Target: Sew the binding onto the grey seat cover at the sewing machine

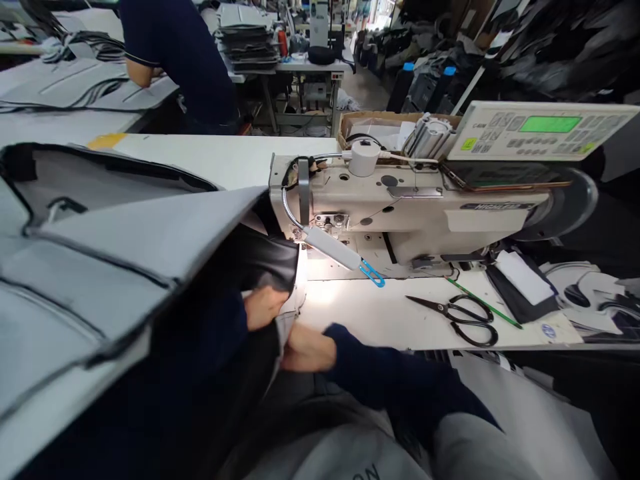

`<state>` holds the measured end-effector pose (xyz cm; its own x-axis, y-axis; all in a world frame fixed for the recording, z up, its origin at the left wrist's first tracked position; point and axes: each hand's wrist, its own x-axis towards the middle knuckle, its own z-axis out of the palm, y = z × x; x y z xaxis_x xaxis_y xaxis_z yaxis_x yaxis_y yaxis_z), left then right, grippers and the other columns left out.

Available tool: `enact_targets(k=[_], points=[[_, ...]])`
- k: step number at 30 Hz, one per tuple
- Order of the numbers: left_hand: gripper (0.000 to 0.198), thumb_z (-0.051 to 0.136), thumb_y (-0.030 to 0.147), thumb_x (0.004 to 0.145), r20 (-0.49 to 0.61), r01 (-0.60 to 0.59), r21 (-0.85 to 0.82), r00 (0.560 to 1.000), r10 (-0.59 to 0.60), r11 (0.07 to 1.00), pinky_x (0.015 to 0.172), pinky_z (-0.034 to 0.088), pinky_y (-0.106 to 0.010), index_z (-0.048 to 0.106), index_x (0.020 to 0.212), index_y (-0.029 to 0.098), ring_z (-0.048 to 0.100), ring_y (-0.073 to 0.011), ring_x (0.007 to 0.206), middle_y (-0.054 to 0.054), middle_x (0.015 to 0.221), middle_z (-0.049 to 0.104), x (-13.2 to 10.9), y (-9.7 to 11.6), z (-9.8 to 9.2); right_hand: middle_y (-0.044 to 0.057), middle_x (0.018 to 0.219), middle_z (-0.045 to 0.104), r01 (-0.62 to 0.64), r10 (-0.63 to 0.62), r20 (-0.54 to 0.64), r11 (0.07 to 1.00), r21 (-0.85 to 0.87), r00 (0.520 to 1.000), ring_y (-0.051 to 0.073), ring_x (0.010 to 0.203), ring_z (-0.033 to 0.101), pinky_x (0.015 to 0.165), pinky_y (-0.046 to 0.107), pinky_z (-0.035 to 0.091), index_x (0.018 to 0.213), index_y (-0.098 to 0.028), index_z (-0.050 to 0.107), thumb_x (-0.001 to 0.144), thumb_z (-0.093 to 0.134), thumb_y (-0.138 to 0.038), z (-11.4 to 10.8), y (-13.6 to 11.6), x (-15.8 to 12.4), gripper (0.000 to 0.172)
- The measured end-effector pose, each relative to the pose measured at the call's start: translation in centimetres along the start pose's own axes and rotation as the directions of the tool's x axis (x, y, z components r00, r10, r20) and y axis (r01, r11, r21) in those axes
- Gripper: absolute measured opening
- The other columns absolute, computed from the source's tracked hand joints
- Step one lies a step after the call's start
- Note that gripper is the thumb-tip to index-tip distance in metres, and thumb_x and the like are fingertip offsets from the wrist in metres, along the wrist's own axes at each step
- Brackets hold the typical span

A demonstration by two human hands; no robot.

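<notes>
Presently I see, from my distant post, left hand with fingers curled together on edge of black material, view of it slightly blurred. Right hand is just beside, nearer to wearer, touching pale strip along same edge; its fingertips are hidden, so I cannot tell if they pinch. Black material lies just left of sewing machine, upper part near its lit needle end. Black scissors and green pencil rest on white table, rightward of both hands
</notes>
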<state>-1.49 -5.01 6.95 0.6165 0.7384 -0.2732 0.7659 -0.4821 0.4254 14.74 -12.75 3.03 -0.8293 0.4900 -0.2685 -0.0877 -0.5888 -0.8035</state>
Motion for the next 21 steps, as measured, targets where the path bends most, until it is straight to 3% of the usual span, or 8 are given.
enact_targets(k=[2,4,5,8,11,13,16,21], points=[[0.030,0.035,0.023,0.090,-0.010,0.013,-0.048,1.000,-0.013,0.999,0.051,0.028,-0.025,0.061,0.075,0.018,0.051,-0.0136,0.053,-0.001,0.058,0.055,-0.5,-0.3,2.3,0.014,0.095,0.063,-0.018,0.019,0.098,1.000,-0.010,0.995,0.029,0.085,0.065,0.075,0.043,0.056,0.100,-0.011,0.056,0.086,0.058,-0.056,-1.3,-0.3,-2.4,0.047],[0.028,0.037,0.020,0.088,-0.049,-0.011,-0.072,0.999,0.008,0.997,0.053,0.030,-0.025,0.060,0.072,0.018,0.052,-0.0132,0.055,-0.001,0.062,0.058,-0.1,-0.1,3.6,0.015,0.097,0.061,0.157,-0.203,-0.097,0.922,-0.355,0.974,0.028,0.085,0.065,0.077,0.046,0.055,0.111,-0.011,0.051,0.097,0.041,-0.043,-3.2,-1.1,-4.2,0.037],[0.026,0.038,0.017,0.085,-0.074,-0.038,-0.077,0.997,0.033,0.996,0.055,0.032,-0.026,0.059,0.070,0.017,0.052,-0.0133,0.058,-0.001,0.065,0.059,0.3,0.1,3.7,0.017,0.110,0.057,0.180,-0.288,-0.161,0.859,-0.479,0.944,0.030,0.102,0.058,0.094,0.052,0.046,0.118,-0.012,0.049,0.097,0.044,-0.033,-4.2,-1.6,-4.6,0.031],[0.022,0.042,0.017,0.081,-0.255,-0.079,-0.010,0.964,0.073,0.997,0.069,0.037,-0.031,0.059,0.068,0.016,0.052,-0.0182,0.075,-0.005,0.077,0.060,1.4,0.3,2.4,0.019,0.133,0.039,0.174,-0.572,-0.079,0.374,-0.911,0.816,0.031,0.129,0.033,0.110,0.053,0.024,0.128,-0.011,0.043,0.086,0.049,-0.010,-6.7,-2.7,-3.9,0.042],[0.020,0.050,0.019,0.079,-0.530,-0.022,0.269,0.831,0.167,0.963,0.087,0.035,-0.044,0.064,0.094,0.017,0.050,-0.0273,0.099,-0.010,0.106,0.060,1.8,-1.3,0.2,0.021,0.132,0.037,0.102,-0.656,0.089,-0.019,-0.995,0.749,0.032,0.130,0.028,0.108,0.048,0.031,0.124,-0.006,0.043,0.076,0.049,-0.003,-8.0,-2.9,-1.7,0.049],[0.026,0.054,0.022,0.082,-0.534,-0.013,0.424,0.804,0.261,0.906,0.092,0.033,-0.046,0.060,0.107,0.017,0.050,-0.0276,0.103,-0.010,0.112,0.059,2.2,-3.3,-0.6,0.021,0.127,0.041,0.074,-0.679,0.101,-0.069,-0.995,0.727,0.031,0.125,0.033,0.105,0.045,0.036,0.121,-0.005,0.044,0.071,0.046,-0.003,-8.3,-2.7,-0.6,0.050],[0.021,0.046,0.032,0.093,-0.429,-0.066,0.483,0.852,0.301,0.873,0.074,0.038,-0.036,0.059,0.085,0.016,0.053,-0.0206,0.079,-0.005,0.081,0.060,3.1,-5.8,0.0,0.020,0.124,0.045,0.044,-0.706,0.121,-0.126,-0.991,0.698,0.031,0.119,0.039,0.097,0.044,0.041,0.116,-0.007,0.047,0.075,0.042,-0.001,-8.6,-2.8,0.2,0.042],[0.035,0.038,0.033,0.096,-0.437,-0.102,0.485,0.832,0.341,0.868,0.057,0.033,-0.033,0.050,0.067,0.018,0.049,-0.0168,0.062,-0.001,0.064,0.053,4.2,-4.8,2.6,0.013,0.092,0.055,0.178,-0.694,0.346,-0.304,-0.936,0.631,0.025,0.090,0.051,0.078,0.035,0.045,0.085,-0.011,0.055,0.095,0.024,-0.003,-8.9,-3.7,0.2,0.034]])
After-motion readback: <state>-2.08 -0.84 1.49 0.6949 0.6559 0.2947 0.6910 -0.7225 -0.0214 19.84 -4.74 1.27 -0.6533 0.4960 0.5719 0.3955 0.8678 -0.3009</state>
